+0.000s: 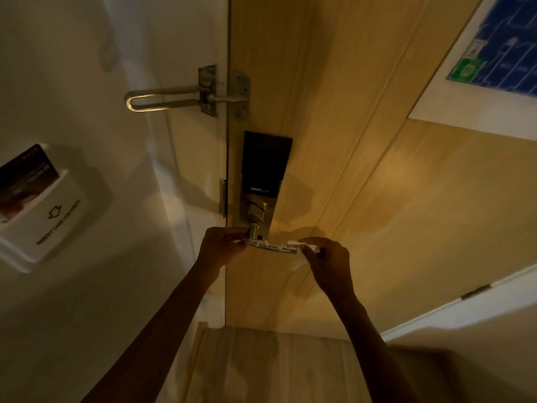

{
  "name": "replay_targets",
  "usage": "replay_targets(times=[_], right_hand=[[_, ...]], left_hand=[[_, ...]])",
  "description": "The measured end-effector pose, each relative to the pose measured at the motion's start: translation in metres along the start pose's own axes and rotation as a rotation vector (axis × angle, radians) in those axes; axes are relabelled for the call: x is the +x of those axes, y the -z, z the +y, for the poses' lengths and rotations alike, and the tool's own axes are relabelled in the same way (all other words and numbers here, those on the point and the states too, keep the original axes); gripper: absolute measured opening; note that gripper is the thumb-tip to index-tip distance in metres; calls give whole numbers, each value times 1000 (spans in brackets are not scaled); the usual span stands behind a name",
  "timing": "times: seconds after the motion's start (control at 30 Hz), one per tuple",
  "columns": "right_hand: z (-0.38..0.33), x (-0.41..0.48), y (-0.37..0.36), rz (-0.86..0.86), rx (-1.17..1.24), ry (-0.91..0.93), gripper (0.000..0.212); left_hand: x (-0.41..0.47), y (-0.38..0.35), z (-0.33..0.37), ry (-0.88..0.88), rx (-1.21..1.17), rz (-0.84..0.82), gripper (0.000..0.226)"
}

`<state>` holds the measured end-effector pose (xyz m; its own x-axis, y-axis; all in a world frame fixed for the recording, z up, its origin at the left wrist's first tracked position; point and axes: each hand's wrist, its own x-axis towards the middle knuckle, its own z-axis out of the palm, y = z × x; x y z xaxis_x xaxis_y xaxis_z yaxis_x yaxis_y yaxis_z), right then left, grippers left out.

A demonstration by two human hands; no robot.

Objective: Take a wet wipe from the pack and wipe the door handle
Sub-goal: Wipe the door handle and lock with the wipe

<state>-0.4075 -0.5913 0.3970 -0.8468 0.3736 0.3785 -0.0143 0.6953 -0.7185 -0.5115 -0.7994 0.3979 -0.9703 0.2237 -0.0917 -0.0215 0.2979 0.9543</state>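
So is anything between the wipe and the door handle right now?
Nothing visible. The right hand holds the wet wipe right at the free end of the door handle. The left hand grips the handle's pivot end, leaving the bar between the two hands bare.

Both forearms are showing bare right down to the frame's bottom edge, no sleeves; left hand (222, 245) and right hand (328, 258) are wearing no gloves.

Left hand (222, 245) grips door handle (273, 246) pivot; right hand (327, 258) apparently presses wet wipe (302, 251) on tip.
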Motion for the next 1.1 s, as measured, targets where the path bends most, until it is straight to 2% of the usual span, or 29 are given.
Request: replay_targets(times=[0.1,0.17,0.3,0.43,0.57,0.7,0.8,0.87,0.97,1.1], right_hand=[[0,-9,1,-44,-56,141,21],[4,-11,0,-81,-100,128,32],[8,-5,9,-120,-55,179,11],[-1,1,22,7,60,150,15],[-3,5,9,209,108,52,1],[-9,8,-3,185,122,56,9],[-5,9,-8,169,42,50,8],[-3,10,-7,217,-44,70,14],[-7,17,-1,294,12,70,15],[-5,14,-4,209,34,74,16]], left_hand=[[0,0,0,18,-19,5,27],[0,-1,0,22,-6,9,26],[-1,-1,0,-23,2,8,26],[-1,0,-1,0,-14,-2,26],[-2,0,0,25,-24,-4,28],[-4,-1,4,8,17,-7,29],[-3,-1,1,-1,16,8,28],[-2,-1,0,12,-5,6,27],[-3,0,-2,16,-24,7,27],[-3,0,-1,38,-42,-7,27]])
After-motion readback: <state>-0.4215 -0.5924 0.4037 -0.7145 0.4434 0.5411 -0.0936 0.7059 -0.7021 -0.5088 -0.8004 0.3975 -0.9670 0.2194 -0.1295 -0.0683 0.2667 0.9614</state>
